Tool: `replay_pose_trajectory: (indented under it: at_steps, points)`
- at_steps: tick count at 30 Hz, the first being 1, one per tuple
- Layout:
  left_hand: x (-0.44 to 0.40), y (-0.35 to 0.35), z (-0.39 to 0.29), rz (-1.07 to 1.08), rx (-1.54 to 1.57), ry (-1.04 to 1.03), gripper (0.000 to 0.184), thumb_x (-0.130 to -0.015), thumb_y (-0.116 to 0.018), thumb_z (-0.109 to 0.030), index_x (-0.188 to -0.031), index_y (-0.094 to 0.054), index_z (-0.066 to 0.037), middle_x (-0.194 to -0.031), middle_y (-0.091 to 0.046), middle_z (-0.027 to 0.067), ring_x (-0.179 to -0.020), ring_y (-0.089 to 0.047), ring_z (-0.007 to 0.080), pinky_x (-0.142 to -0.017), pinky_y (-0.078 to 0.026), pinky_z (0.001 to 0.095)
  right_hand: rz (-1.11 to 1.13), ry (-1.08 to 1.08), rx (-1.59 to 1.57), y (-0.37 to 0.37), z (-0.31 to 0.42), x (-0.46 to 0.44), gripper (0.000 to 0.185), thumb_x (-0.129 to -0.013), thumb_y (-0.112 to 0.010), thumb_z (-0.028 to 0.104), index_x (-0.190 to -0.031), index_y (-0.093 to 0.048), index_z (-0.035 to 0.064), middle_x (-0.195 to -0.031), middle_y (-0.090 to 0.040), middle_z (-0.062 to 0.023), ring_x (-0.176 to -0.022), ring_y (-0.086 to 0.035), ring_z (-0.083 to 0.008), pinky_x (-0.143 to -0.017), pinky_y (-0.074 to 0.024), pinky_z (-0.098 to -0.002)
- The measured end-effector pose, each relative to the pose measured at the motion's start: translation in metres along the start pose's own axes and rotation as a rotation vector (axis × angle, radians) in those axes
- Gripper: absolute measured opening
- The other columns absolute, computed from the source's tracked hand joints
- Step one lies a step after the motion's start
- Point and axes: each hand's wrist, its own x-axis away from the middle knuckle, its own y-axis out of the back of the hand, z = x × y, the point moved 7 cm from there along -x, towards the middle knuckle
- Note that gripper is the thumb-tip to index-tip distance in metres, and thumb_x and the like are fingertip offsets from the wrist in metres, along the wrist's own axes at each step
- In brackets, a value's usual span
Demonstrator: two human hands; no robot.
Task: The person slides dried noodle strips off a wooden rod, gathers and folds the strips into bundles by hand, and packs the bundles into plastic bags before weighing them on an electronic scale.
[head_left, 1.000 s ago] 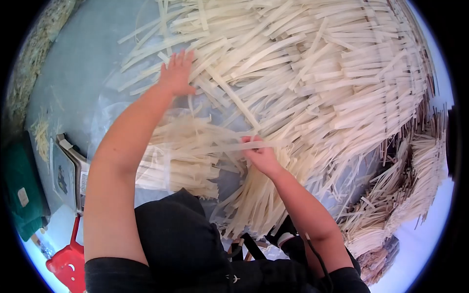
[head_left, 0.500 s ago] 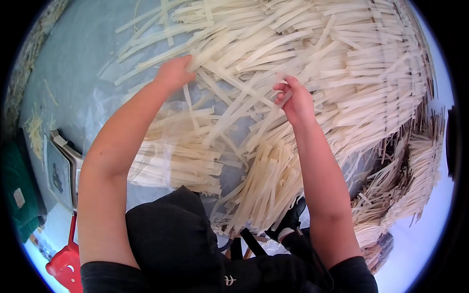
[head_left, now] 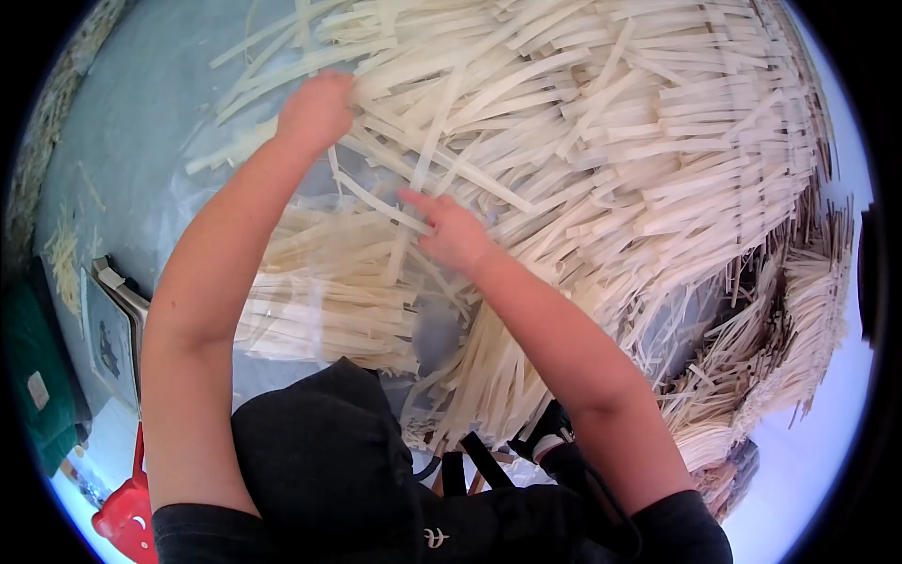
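Observation:
My left hand (head_left: 319,111) is closed at the left edge of the spread of pale flat strips (head_left: 554,85), its fingers folded on the strip ends and partly hidden. Lower and to the right, my right hand (head_left: 456,235) reaches inward with the index finger stretched forward. A narrow pale strip (head_left: 376,199) runs to its thumb side and appears pinched there; the lower fingers are hidden. Below my left wrist lies a neat bundle of strips (head_left: 329,315), partly under clear plastic. Another pile of strips (head_left: 489,376) sits under my right forearm.
A woven edge (head_left: 742,169) borders the strips at right, with a thick stack of strips (head_left: 789,329) beyond it. At left are a framed panel (head_left: 111,329), a green cloth item (head_left: 38,376), a red plastic object (head_left: 127,517) and small scraps (head_left: 64,258).
My right hand has moved left and down toward the middle, its forearm now slanting across the lower pile. My left hand has shifted slightly up and left.

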Motion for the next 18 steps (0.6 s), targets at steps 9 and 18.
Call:
replay_pose_trajectory:
  at_steps: [9, 18]
  points:
    - [-0.013, 0.070, 0.026, -0.297, 0.168, -0.065, 0.025, -0.077, -0.065, -0.015, -0.100, -0.063, -0.006, -0.101, -0.060, 0.0120, -0.095, -0.059, 0.0338, -0.081, -0.048, 0.0420, -0.463, 0.214, 0.183, 0.120, 0.035, 0.045, 0.030, -0.082, -0.069, 0.027, -0.112, -0.065, 0.0203, -0.089, -0.058, -0.0040, -0.079, -0.060, -0.0197, -0.065, -0.0493, -0.0337]
    - [0.032, -0.060, -0.021, 0.354, -0.008, -0.479, 0.022, -0.075, -0.066, -0.007, -0.097, -0.065, -0.012, -0.097, -0.058, 0.0065, -0.092, -0.060, 0.0295, -0.080, -0.049, 0.0391, -0.849, -0.004, -0.719, 0.228, -0.001, 0.074, 0.019, -0.095, -0.055, 0.023, -0.092, -0.059, 0.0050, -0.074, -0.062, -0.0043, -0.070, -0.056, -0.0088, -0.072, -0.0474, -0.0259]
